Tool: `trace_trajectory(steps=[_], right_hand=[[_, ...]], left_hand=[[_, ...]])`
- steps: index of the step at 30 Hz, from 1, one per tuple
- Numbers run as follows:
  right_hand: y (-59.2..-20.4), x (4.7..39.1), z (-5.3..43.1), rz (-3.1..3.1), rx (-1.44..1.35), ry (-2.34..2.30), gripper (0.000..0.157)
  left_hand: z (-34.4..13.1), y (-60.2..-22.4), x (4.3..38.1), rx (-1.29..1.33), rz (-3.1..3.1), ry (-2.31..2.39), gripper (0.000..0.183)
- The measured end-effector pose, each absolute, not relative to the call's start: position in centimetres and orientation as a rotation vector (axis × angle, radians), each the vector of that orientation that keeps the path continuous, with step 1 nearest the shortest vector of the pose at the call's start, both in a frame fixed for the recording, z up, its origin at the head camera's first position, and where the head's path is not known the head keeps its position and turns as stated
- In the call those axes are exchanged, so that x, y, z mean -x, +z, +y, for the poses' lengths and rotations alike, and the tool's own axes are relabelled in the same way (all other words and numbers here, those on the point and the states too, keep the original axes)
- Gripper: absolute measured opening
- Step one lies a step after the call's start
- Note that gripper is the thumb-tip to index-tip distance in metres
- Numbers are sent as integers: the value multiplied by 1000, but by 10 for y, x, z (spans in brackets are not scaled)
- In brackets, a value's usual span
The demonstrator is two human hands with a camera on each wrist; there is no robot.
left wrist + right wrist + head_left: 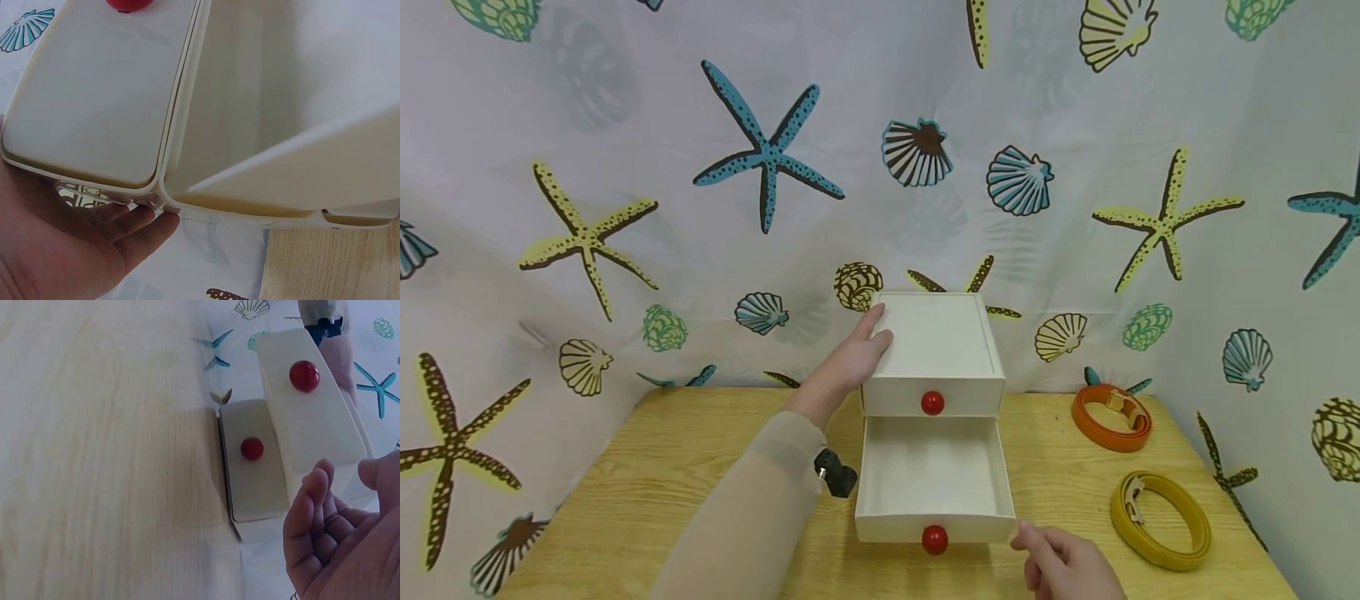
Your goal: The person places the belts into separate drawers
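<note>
A small white drawer cabinet [934, 333] stands on the table. Its top drawer [887, 397] is closed and has a red knob [932, 403]. Below that, a white drawer [880, 528] with its own red knob [935, 540] is pulled well out and shows a bare inside. A closed bottom drawer [250, 487] appears under it in the right wrist view. My left hand [859, 354] rests against the cabinet's upper left edge, several fingers [147, 240] along its side. Beside the pulled-out drawer's right front corner is my right hand [1067, 562], fingers loosely bent, holding nothing.
On the right of the wooden table [700, 467] lie a coiled orange belt [1108, 437] and, nearer, a coiled yellow belt [1197, 508]. A white cloth [850, 50] printed with starfish and shells hangs behind and along both sides.
</note>
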State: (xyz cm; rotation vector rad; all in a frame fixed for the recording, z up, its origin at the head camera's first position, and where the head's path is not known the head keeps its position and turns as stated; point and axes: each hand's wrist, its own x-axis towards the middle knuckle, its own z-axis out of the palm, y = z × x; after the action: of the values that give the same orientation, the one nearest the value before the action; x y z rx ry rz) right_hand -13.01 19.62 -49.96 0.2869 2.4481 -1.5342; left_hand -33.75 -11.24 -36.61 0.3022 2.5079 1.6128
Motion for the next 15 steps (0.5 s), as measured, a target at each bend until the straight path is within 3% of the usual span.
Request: trace_trajectory(steps=[8,15], right_hand=[[-483,130,218,2573,-403,-1515,69],[-468,134,251,2669,-417,-1374,83]], left_hand=[[-112,-367,337,-288,2496,1606,68],[-112,-367,339,-306,2502,1615,68]])
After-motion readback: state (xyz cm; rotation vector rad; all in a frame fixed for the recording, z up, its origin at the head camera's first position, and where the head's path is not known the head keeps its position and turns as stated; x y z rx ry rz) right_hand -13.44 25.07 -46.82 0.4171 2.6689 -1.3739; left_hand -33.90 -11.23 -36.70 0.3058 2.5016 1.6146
